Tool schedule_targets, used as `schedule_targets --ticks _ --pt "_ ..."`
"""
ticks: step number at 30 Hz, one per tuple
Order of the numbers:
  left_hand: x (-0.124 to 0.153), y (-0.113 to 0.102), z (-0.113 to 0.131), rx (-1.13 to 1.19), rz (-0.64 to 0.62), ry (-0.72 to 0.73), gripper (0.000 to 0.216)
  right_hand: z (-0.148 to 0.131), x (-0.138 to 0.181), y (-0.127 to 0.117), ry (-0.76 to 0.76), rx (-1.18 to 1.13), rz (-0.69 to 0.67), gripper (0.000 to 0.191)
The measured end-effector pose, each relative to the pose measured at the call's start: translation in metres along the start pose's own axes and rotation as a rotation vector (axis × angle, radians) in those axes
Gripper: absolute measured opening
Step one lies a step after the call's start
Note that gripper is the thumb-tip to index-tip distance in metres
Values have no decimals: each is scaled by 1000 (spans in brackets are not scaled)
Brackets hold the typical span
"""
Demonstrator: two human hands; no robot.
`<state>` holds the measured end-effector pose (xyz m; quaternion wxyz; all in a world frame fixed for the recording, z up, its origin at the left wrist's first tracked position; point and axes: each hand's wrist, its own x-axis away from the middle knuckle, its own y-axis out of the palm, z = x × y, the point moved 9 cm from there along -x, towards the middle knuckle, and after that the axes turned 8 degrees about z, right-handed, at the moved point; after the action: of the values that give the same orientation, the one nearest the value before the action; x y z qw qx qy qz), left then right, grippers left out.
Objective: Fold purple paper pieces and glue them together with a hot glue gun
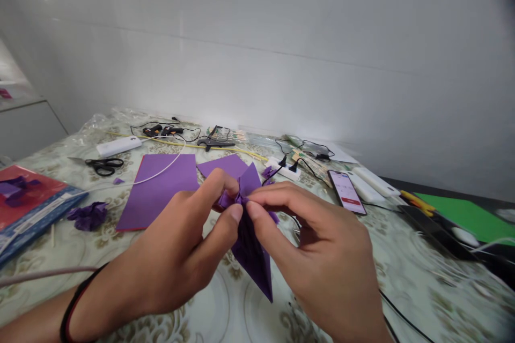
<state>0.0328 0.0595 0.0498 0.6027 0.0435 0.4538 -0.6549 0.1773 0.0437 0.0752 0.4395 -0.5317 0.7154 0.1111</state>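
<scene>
Between my hands is a folded piece of purple paper (253,257), gathered and creased at its middle, with a long pointed part hanging downward and another point sticking up. My left hand (177,246) pinches the gathered part between thumb and forefinger. From the other side my right hand (317,252) grips the same spot with thumb and fingertips. Fingers hide part of the gather. Flat behind them lie a purple paper sheet (161,187) and a second purple piece (221,163), partly covered by the held paper.
Left are black scissors (105,165), crumpled purple paper (88,216) and a red-and-blue packet (44,201). Glue guns (161,130), a white power strip (284,168) and cables lie at the back. A phone (346,191) and a green sheet (462,214) lie right. A wall (257,53) stands behind.
</scene>
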Motion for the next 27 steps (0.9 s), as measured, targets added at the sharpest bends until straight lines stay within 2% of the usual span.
schedule_targets --ticks 6,15,18,22,27 --pt "1 1 -3 60 -19 -33 17 1 0 0 9 -2 -2 17" --pt "-2 0 -1 17 -29 -14 15 2 1 0 -1 11 16 17" --pt "-7 -10 4 -57 75 76 12 2 1 -6 -24 41 60 16" --pt "-8 -32 14 -144 246 224 21 -2 3 -12 -84 87 104 15" --pt "-4 -36 21 -142 176 311 24 -11 5 -12 -175 101 81 16"
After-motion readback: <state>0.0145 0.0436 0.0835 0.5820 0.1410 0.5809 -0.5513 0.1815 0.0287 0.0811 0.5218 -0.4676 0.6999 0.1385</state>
